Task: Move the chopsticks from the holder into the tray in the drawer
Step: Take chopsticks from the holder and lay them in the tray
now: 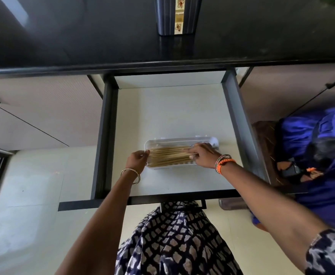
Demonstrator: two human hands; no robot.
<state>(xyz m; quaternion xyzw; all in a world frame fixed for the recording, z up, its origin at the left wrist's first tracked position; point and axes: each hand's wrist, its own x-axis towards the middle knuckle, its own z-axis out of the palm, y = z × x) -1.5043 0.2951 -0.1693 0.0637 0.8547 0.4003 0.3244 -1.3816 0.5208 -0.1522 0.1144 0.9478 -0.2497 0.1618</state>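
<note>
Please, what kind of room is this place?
Most likely a home kitchen: a dark stone-like countertop above an open drawer, with chopsticks lying in a clear tray and a utensil holder standing on the counter.

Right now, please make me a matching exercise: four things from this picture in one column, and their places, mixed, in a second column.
Things:
1. chopsticks
2. holder
3. tray
4. left hand

Places:
A. on the dark countertop
B. at the tray's left end
C. lying flat in the tray
D. on the drawer floor

Pairs: 1-C, 2-A, 3-D, 4-B
</note>
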